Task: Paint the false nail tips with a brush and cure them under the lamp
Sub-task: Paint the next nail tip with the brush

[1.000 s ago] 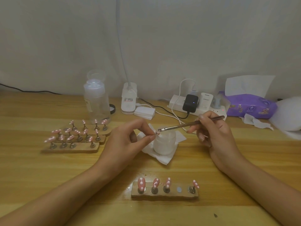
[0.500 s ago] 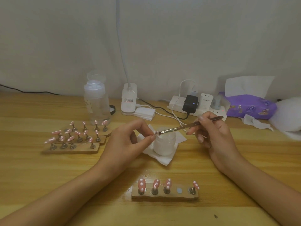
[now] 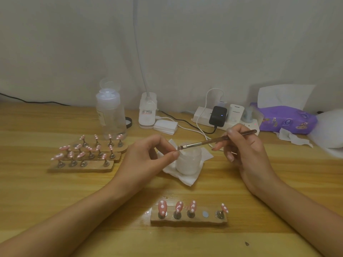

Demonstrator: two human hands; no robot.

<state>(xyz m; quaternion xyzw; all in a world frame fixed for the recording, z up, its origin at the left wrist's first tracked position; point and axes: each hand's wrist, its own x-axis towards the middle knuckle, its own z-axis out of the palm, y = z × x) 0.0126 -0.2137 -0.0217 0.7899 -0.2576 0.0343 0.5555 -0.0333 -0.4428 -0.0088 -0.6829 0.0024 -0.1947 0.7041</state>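
Pointing leftward, brush [image 3: 213, 140] near-horizontal

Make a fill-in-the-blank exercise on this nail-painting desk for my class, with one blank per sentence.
The right hand holds the brush, its bristles on a small piece pinched by the left hand, in front of a ___ jar.
The near wooden holder carries ___ nail tips and one bare slot.
The tissue pack at the far right is ___.
Missing words: white; four; purple.
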